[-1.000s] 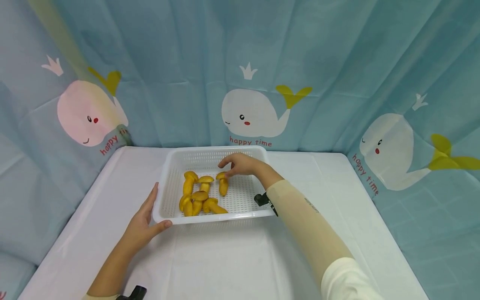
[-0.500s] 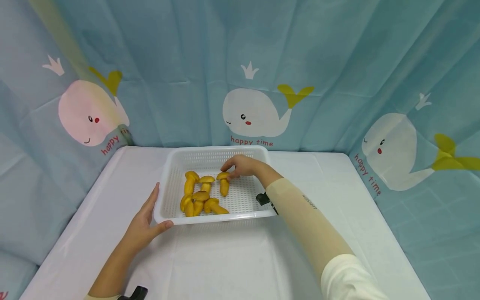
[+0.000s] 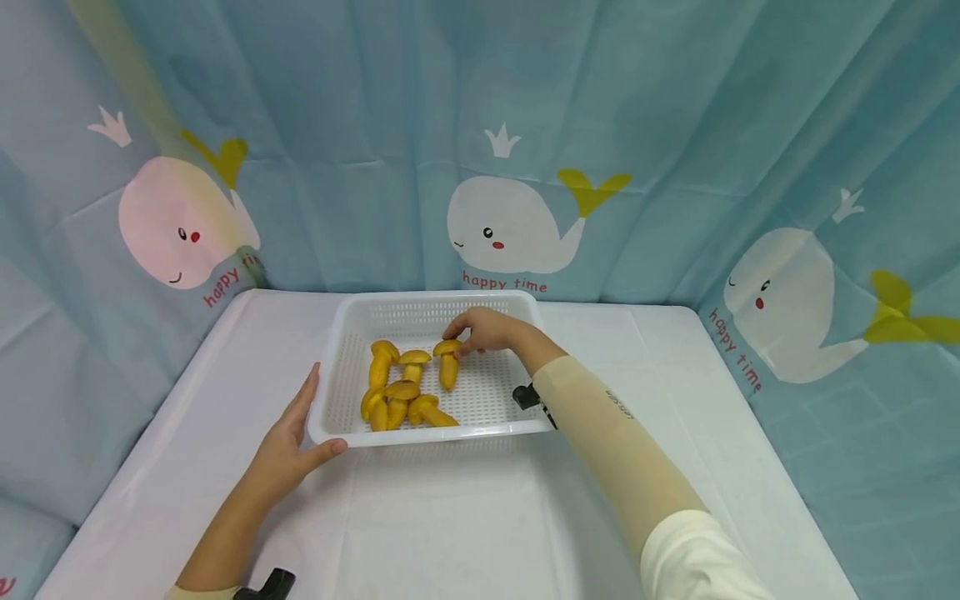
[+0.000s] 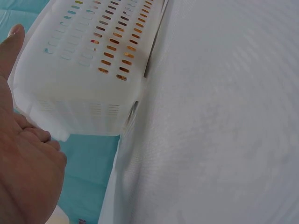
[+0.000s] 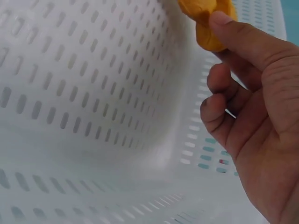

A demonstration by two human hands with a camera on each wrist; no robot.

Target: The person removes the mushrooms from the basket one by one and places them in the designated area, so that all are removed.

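A yellow mushroom (image 3: 447,372) stood in the middle of the white basket (image 3: 480,432), its cap pinched between the right hand's (image 3: 486,330) thumb and fingers. Other mushrooms (image 3: 402,390) lay clustered to its left. The left hand (image 3: 285,446) gripped the basket's near left corner. Beneath spread a white table (image 3: 450,517); a blue whale-print curtain (image 3: 360,217) hung at the far side.
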